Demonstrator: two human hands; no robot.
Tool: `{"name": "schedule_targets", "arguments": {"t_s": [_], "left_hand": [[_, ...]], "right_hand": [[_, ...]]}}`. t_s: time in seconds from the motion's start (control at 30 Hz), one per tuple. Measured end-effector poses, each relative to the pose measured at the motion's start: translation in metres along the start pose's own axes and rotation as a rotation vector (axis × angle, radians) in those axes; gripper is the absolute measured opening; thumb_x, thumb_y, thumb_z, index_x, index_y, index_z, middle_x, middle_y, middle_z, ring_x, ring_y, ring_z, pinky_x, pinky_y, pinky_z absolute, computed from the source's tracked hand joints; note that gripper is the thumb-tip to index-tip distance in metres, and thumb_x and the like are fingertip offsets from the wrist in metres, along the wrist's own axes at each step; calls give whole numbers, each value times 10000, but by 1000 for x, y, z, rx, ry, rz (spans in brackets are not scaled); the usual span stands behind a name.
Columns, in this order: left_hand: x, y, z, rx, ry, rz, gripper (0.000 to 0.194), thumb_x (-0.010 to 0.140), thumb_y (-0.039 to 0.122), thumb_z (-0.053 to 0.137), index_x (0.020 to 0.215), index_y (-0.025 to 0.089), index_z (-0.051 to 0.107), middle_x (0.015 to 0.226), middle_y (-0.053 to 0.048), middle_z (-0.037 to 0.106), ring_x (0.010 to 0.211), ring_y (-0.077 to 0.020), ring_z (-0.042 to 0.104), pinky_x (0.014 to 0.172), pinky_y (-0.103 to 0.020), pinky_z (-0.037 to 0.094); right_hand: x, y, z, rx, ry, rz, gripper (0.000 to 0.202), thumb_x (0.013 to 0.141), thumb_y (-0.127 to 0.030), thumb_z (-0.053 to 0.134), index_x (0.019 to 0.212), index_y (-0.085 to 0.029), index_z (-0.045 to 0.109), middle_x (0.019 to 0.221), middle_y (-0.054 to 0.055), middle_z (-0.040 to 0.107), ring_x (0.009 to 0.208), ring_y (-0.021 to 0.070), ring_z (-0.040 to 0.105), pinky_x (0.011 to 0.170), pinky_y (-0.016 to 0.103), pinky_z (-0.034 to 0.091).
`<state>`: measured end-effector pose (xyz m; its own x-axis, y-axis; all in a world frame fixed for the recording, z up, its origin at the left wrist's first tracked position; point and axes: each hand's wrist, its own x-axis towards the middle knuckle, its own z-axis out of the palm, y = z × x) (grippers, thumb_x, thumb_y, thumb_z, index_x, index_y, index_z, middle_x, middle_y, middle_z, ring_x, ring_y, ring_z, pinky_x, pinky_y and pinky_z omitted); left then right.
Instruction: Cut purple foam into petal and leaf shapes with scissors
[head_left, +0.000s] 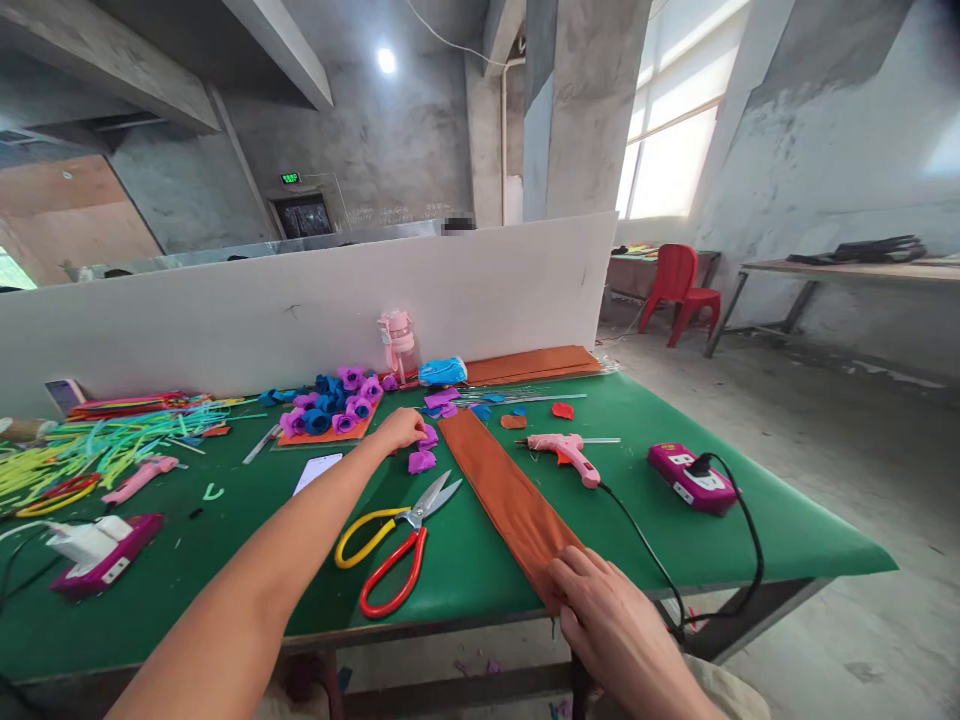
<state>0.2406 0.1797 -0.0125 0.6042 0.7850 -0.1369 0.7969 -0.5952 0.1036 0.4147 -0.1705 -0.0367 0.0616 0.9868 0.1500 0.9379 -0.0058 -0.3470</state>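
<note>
A long brown strip of crepe paper or cloth (517,500) runs slantwise over the green table to its front edge. Its near end is gripped by my right hand (600,610), fingers curled over it. My left hand (403,430) reaches to the strip's far end with fingers closed, beside small purple petal pieces (422,461). Whatever those fingertips pinch, if anything, is hidden. Between my arms lie scissors (420,515) with one yellow and one red handle, blades parted. Right of the strip rests a pink glue gun (566,450) with a clear glue stick in its back.
Purple and blue paper flowers (337,400) lie on an orange sheet, left of a pink bottle (397,340). A phone (316,472) is partly behind my left forearm. Pipe cleaners (127,440) cover the left side. A purple power strip (691,478) sits at right, cable trailing over the edge.
</note>
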Motion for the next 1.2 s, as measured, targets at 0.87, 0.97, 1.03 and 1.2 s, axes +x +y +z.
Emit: {"name": "schedule_targets", "arguments": {"t_s": [0.87, 0.97, 1.03, 1.2], "left_hand": [[-19, 9, -3, -72, 124, -37, 280, 887, 325, 545, 1121, 175, 572, 1151, -71, 578, 968, -197, 586, 808, -376, 509], [-23, 14, -9, -80, 160, -44, 279, 886, 328, 544, 1113, 169, 576, 1148, -70, 580, 969, -200, 586, 809, -379, 509], [-25, 17, -12, -84, 180, -43, 275, 885, 328, 545, 1106, 167, 581, 1147, -69, 582, 976, -203, 583, 817, -384, 505], [-25, 18, -15, -109, 187, -63, 267, 884, 329, 547, 1092, 166, 587, 1136, -67, 588, 970, -201, 586, 814, -380, 505]], "right_hand": [[-54, -3, 57, 1110, 574, 526, 360, 752, -526, 604, 853, -183, 640, 843, 67, 679, 780, 220, 604, 688, 292, 468], [-49, -3, 62, 1114, 633, 564, 377, 744, -518, 612, 927, -190, 635, 873, 56, 669, 826, 218, 600, 725, 296, 468], [-46, -2, 64, 1135, 644, 596, 395, 743, -519, 608, 977, -201, 628, 895, 53, 666, 848, 220, 603, 735, 303, 473], [-41, -4, 65, 1249, 563, 609, 385, 755, -544, 568, 926, -208, 646, 759, 41, 657, 700, 210, 609, 640, 306, 485]]}}
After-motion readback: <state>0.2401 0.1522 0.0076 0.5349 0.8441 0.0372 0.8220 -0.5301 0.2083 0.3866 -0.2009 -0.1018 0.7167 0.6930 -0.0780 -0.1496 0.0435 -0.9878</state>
